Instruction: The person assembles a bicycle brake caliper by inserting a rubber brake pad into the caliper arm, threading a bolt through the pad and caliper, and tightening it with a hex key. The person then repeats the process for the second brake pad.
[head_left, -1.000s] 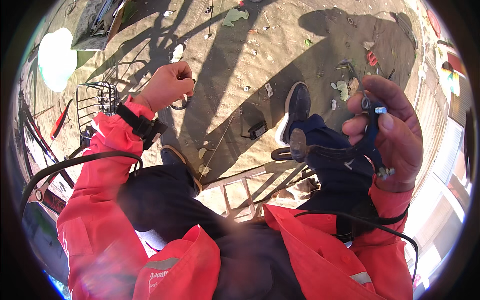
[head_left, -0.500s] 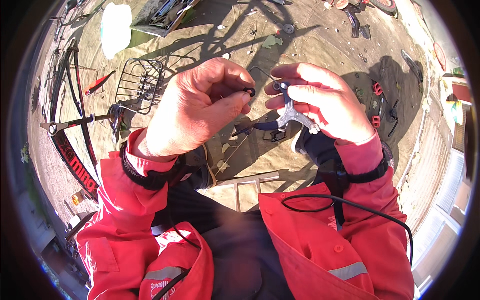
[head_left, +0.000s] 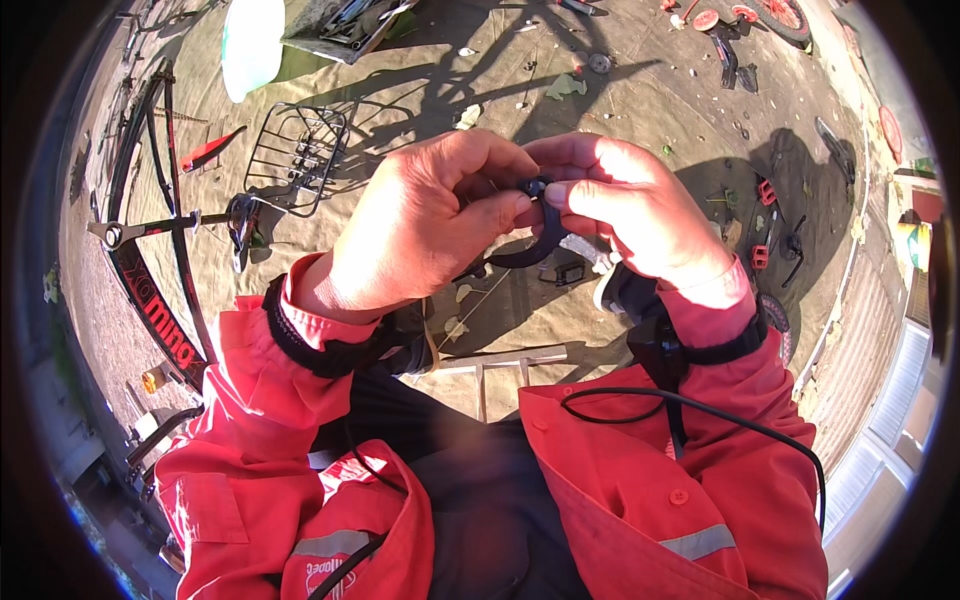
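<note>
Between the thumb and index finger of my left hand is a small black round part, pinched closed. My right hand is closed around what looks like a bicycle brake caliper, which has a dark curved arm and a silver metal body. Both hands meet in front of me, fingertips almost touching. The small part sits against the upper end of the caliper; whether it is seated on it I cannot tell. My fingers hide much of the silver body.
A black and red bicycle frame lies at the left, beside a black wire rack. Farther off are a white container and a tray of tools. Red pedals lie at the right; a wooden frame is near my feet.
My hands have come together, bringing the small black part up to the caliper. The caliper has turned, and its silver body is now mostly covered by my right hand.
</note>
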